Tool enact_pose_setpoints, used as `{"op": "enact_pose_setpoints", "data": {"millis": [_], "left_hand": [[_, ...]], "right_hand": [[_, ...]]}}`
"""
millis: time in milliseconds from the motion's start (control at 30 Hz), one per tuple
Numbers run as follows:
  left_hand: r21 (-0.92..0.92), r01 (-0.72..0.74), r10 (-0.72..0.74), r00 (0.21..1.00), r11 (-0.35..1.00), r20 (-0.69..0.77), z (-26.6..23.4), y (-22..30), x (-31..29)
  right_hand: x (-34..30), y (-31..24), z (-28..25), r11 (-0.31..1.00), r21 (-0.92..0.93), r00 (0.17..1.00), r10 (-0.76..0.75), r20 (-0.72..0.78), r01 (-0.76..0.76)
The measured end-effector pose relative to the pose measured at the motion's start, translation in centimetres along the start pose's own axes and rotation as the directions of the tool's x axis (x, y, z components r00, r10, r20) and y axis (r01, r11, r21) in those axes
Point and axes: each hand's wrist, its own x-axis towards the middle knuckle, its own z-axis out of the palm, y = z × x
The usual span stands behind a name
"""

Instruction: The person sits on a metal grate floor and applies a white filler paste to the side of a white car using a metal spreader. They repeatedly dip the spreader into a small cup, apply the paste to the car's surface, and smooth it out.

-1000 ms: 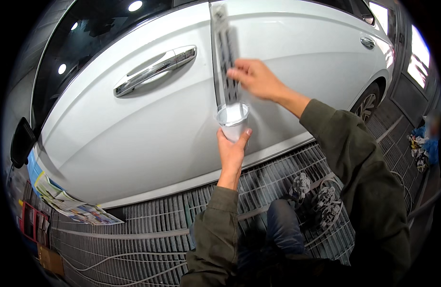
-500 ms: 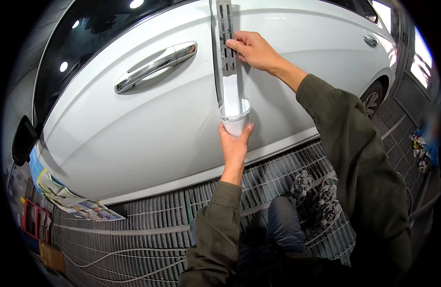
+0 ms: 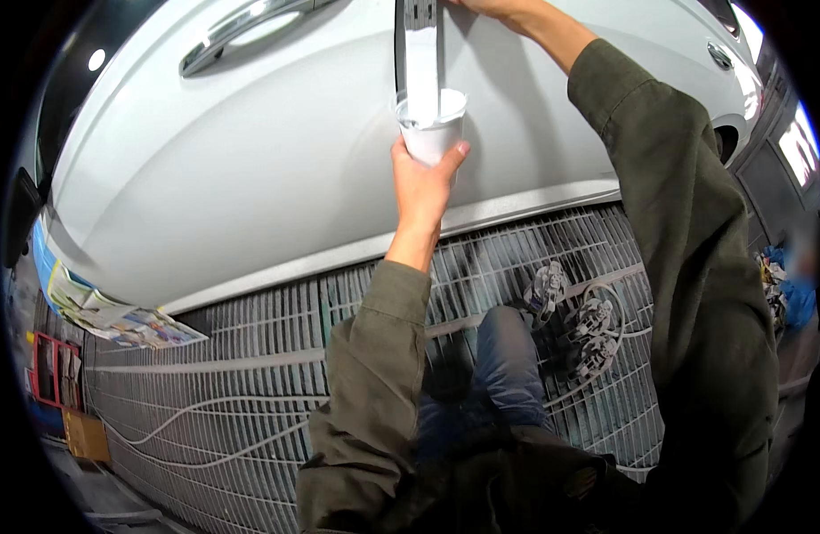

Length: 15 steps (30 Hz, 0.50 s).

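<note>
My left hand [image 3: 423,182] is wrapped from below around a clear plastic cup [image 3: 430,142] of white liquid that looks like paint. A flat, slotted mixing stick [image 3: 422,67] stands upright with its lower end inside the cup, that part thickly coated in white. My right hand [image 3: 492,7] is at the upper edge of the view, beside the stick's slotted grey part. Its fingertips are cut off by the edge, but its fingers were pinching the stick a moment ago. Just beyond the cup is the white car's side [image 3: 267,169].
A chrome door handle [image 3: 250,31] sticks out at upper left. Printed masking paper [image 3: 116,311] hangs off the car's lower left. Underfoot is a metal floor grate [image 3: 250,356], with hoses and dusty fittings [image 3: 597,334] to the right of my leg. A cardboard box [image 3: 86,436] stands far left.
The view has tilted downward, so the car, cup and both hands appear higher. My right hand has slipped partly out past the upper edge. The cup and stick keep about the same arrangement.
</note>
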Motion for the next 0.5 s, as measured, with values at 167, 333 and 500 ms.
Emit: {"op": "enact_pose_setpoints", "data": {"millis": [167,333,500], "left_hand": [[0.02,0.01,-0.011,0.999,1.0,0.036,-0.7,0.4,-0.2],[0.014,0.016,-0.017,1.0,1.0,0.019,-0.6,0.0,-0.2],[0.031,-0.016,0.017,0.999,0.999,-0.031,-0.7,-0.2,-0.3]], "right_hand": [[-0.7,-1.6,0.8,0.998,-0.052,0.999,0.039,-0.01,-0.04],[0.0,-0.8,0.9,1.0,-0.024,1.0,-0.018,0.011,0.018],[0.4,-0.6,1.1,1.0,-0.004,0.999,-0.028,0.017,0.028]]}}
